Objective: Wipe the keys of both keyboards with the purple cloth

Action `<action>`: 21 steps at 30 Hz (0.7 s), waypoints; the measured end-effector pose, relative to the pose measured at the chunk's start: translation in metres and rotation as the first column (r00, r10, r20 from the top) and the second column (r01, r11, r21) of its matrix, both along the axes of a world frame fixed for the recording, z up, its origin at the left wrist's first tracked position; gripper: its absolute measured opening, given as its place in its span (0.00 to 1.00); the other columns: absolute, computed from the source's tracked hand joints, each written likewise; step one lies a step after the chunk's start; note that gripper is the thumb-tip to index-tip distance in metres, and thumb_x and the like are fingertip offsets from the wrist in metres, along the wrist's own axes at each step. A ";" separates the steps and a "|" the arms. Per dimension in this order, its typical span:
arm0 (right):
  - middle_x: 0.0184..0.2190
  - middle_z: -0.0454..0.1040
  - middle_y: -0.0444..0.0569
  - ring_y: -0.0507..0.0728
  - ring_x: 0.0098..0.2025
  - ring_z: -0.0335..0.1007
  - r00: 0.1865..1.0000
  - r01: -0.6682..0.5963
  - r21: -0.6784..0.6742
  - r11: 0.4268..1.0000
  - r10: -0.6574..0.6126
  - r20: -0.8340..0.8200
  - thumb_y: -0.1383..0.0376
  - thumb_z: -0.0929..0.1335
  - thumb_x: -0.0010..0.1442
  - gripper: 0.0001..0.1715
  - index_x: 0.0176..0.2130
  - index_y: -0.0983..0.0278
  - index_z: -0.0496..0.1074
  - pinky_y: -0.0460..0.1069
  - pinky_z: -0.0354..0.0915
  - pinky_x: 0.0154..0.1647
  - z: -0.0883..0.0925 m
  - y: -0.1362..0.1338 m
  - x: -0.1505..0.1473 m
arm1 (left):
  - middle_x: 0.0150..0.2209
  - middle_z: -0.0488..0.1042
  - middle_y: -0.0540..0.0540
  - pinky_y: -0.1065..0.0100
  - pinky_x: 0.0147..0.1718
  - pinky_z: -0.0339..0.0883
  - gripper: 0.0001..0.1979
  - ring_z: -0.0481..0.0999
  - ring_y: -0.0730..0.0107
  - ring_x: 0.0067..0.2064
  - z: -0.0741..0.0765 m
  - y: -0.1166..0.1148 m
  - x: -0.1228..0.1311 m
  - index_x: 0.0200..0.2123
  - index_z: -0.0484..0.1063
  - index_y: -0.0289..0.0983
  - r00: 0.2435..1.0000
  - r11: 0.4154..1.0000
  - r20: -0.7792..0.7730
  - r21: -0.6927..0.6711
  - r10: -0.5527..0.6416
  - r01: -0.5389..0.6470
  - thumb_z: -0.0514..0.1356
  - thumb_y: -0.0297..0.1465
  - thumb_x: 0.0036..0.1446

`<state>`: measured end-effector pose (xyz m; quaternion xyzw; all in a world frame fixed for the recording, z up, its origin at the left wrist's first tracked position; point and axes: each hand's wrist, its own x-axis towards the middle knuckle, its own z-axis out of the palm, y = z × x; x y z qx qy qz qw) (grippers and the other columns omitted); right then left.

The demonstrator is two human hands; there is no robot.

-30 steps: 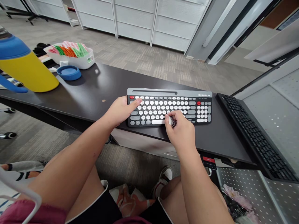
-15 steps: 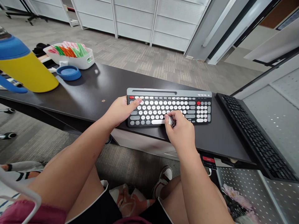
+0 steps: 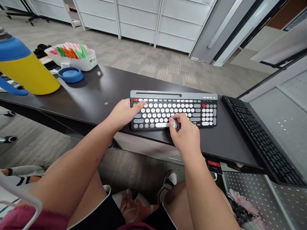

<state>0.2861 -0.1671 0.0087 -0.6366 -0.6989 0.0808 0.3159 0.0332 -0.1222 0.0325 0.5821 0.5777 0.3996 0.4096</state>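
Note:
A grey keyboard [image 3: 192, 95] with round white and grey keys and two red keys lies on the dark table [image 3: 100, 92]. My left hand [image 3: 123, 112] grips the keyboard's left end, thumb lying across its top-left keys. My right hand [image 3: 185, 132] is closed in a pinch on a small grey and white object [image 3: 176, 124] that I cannot name, held at the keyboard's bottom row just right of the space bar.
A black keyboard [image 3: 261, 140] lies to the right. At the left stand a yellow bottle with a blue lid [image 3: 24, 70], a blue round lid [image 3: 70, 74] and a white tray of coloured strips [image 3: 72, 54]. A small coin-like spot [image 3: 106, 103] sits on the table.

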 end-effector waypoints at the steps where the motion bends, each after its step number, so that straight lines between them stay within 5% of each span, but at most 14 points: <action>1: 0.36 0.80 0.46 0.58 0.34 0.72 1.000 -0.001 0.001 1.000 0.001 0.000 0.52 0.65 0.72 0.13 0.45 0.57 0.72 0.51 0.57 0.34 0.000 0.000 0.000 | 0.48 0.86 0.44 0.56 0.48 0.78 0.26 0.85 0.49 0.48 0.000 0.000 0.000 0.45 0.83 0.42 1.000 1.000 0.002 0.002 0.000 0.000 0.64 0.58 0.61; 21: 0.36 0.80 0.46 0.57 0.33 0.73 1.000 -0.003 0.003 1.000 0.003 -0.007 0.51 0.64 0.73 0.14 0.45 0.57 0.72 0.51 0.58 0.34 -0.001 0.000 0.000 | 0.48 0.86 0.45 0.57 0.48 0.78 0.26 0.85 0.51 0.48 0.002 0.000 0.000 0.46 0.83 0.42 1.000 1.000 -0.029 0.014 0.003 -0.003 0.63 0.57 0.63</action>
